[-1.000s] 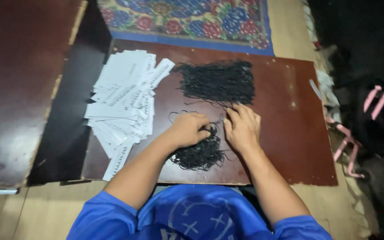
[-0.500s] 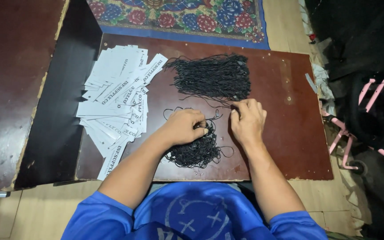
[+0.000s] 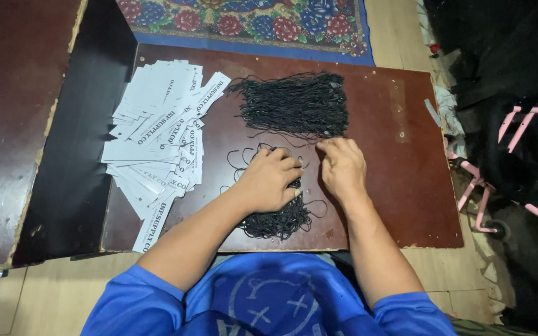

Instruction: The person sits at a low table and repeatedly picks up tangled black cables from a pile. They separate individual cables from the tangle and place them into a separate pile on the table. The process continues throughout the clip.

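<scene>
My left hand [image 3: 269, 180] rests palm down on a small tangled pile of black string loops [image 3: 278, 218] near the front of the brown board [image 3: 393, 124]. Its fingers curl over the strings. My right hand [image 3: 342, 167] lies just to the right, fingertips pinching at a thin black string between the two piles. A larger, neatly laid bundle of black strings [image 3: 297, 104] sits farther back on the board. A fanned heap of white paper tags [image 3: 157, 130] with dark print lies on the board's left part.
A dark gap [image 3: 76, 155] separates the board from another brown panel [image 3: 7, 124] at the left. A floral rug [image 3: 250, 22] lies beyond. Black bags and a pink-framed object [image 3: 505, 149] crowd the right side. Wooden floor shows below.
The view has shifted slightly. My right hand has moved a little up and away from the small pile toward the larger bundle; the left hand stays on the small pile.
</scene>
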